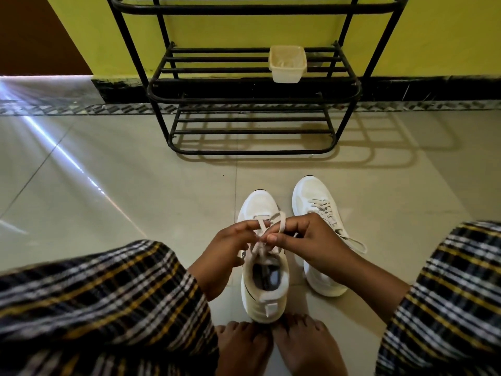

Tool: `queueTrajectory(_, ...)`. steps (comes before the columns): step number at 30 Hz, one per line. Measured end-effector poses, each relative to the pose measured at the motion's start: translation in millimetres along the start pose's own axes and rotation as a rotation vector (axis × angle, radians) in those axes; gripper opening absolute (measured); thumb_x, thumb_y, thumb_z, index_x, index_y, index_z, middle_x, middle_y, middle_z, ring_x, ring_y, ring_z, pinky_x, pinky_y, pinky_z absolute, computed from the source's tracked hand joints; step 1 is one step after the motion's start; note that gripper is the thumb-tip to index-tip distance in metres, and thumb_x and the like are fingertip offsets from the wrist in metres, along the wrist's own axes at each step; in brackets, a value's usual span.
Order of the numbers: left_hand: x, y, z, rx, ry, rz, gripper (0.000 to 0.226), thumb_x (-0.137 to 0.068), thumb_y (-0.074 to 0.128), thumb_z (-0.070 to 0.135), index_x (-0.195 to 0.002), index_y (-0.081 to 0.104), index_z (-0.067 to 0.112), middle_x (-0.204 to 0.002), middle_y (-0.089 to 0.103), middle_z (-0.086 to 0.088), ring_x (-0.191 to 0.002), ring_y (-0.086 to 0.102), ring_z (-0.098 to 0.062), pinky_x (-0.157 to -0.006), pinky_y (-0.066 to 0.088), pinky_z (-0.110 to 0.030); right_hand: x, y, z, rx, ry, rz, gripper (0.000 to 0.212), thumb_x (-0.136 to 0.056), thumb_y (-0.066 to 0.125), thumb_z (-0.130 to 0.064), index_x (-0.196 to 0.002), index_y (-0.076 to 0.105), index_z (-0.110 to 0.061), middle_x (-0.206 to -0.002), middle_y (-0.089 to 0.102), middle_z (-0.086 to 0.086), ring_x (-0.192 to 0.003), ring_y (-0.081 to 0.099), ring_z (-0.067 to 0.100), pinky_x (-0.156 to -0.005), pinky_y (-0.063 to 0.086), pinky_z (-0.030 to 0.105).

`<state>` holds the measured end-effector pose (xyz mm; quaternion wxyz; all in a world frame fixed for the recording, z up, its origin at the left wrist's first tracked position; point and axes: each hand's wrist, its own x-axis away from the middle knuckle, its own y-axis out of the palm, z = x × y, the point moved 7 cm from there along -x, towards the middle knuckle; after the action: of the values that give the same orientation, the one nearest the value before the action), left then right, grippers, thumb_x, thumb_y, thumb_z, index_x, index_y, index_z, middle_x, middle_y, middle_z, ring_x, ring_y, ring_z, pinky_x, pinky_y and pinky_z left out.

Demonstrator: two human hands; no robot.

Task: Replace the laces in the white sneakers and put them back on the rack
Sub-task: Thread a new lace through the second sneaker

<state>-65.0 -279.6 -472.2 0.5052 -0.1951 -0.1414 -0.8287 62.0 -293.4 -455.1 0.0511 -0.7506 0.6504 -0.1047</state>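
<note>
Both hands pinched the lace (271,226) over the near sneaker (264,270) on the floor (135,185): left hand (230,245), right hand (306,237). Second sneaker (317,210) just right, laced. Rack (254,88) beyond.

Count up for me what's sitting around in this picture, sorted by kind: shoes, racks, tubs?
White sneakers: 2, the nearer one being laced by the left hand and right hand, the other beside it on the floor
Black metal rack: 1
Cream plastic tub on the rack: 1
Total: 4
</note>
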Motion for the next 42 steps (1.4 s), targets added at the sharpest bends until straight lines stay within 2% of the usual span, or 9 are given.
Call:
queueTrajectory(7,-2,-22,-15,0.696,-0.093,0.082,0.028,-0.098,0.041,0.021,-0.073,0.052,0.017,-0.066,0.058,0.004,-0.080,0.064,-0.014,-0.084,0.047,-0.035,4,-27,5,0.050,0.105,0.295,0.038,-0.091,0.058,-0.025,-0.053,0.066,-0.020,-0.071,0.070,0.010,-0.056,0.054,0.002,-0.058,0.039,0.014)
queueTrajectory(11,-5,-53,-41,0.720,-0.131,0.316,0.032,-0.101,0.038,0.015,-0.069,0.045,0.017,-0.051,0.048,0.006,-0.060,0.057,-0.010,-0.069,0.045,-0.027,14,-55,5,0.748,0.309,0.332,0.046,-0.093,0.051,-0.028,-0.050,0.053,-0.013,-0.059,0.063,0.011,-0.056,0.056,0.023,-0.057,0.044,0.030)
queueTrajectory(15,0,-86,-78,0.461,-0.350,0.483,0.029,-0.099,0.041,0.010,-0.071,0.049,0.014,-0.063,0.051,-0.002,-0.064,0.052,-0.016,-0.059,0.039,-0.027,19,-68,5,1.122,0.457,0.295,0.024,-0.090,0.048,-0.030,-0.081,0.064,-0.014,-0.095,0.066,0.011,-0.086,0.060,0.030,-0.064,0.034,0.025)
queueTrajectory(17,-3,-83,-81,0.032,-0.436,0.388,0.024,-0.098,0.047,0.013,-0.078,0.057,0.006,-0.074,0.055,-0.010,-0.075,0.059,-0.025,-0.066,0.047,-0.033,17,-59,8,1.132,0.439,0.228,0.031,-0.091,0.050,-0.038,-0.069,0.054,-0.017,-0.095,0.066,0.009,-0.088,0.060,0.029,-0.064,0.033,0.026)
queueTrajectory(21,-16,-58,-43,-0.889,-0.044,0.270,0.044,-0.097,0.050,0.027,-0.135,0.045,0.006,-0.133,0.052,-0.013,-0.125,0.047,-0.024,-0.099,0.035,-0.026,9,-30,-4,1.127,0.136,0.194,0.032,-0.090,0.050,-0.052,-0.084,0.056,-0.021,-0.099,0.064,-0.001,-0.093,0.060,0.020,-0.065,0.034,0.026)
queueTrajectory(24,-17,-33,-31,-0.903,0.196,0.158,0.036,-0.093,0.056,0.023,-0.128,0.056,0.021,-0.128,0.060,0.003,-0.119,0.054,-0.013,-0.097,0.037,-0.019,9,1,7,1.101,0.053,0.000,0.038,-0.088,0.054,-0.049,-0.116,0.055,-0.023,-0.118,0.058,-0.004,-0.107,0.057,0.019,-0.078,0.041,0.028)
queueTrajectory(28,-14,-31,-33,-1.026,0.240,0.204,0.016,-0.092,0.055,0.027,-0.100,0.068,0.025,-0.095,0.071,0.004,-0.088,0.063,-0.015,-0.079,0.051,-0.034,11,14,26,1.164,0.033,-0.051,0.027,-0.091,0.052,-0.042,-0.105,0.054,-0.018,-0.109,0.062,0.002,-0.102,0.059,0.023,-0.069,0.038,0.029)
queueTrajectory(37,-14,-29,-28,-1.211,0.347,0.201,0.023,-0.094,0.045,0.026,-0.091,0.061,0.011,-0.089,0.064,-0.003,-0.083,0.058,-0.022,-0.074,0.047,-0.037,8,8,6,1.356,-0.074,0.005,0.011,-0.080,0.065,-0.020,-0.091,0.067,-0.020,-0.080,0.053,0.003,-0.089,0.058,0.021,-0.063,0.028,0.023)
queueTrajectory(42,-15,-29,-40,-0.665,0.205,0.076,0.021,-0.092,0.054,0.023,-0.080,0.065,0.009,-0.088,0.062,-0.004,-0.084,0.058,-0.017,-0.083,0.045,-0.031,5,0,27,0.949,0.158,-0.055,0.016,-0.091,0.056,-0.029,-0.080,0.061,-0.019,-0.091,0.066,0.006,-0.089,0.059,0.021,-0.070,0.037,0.026)
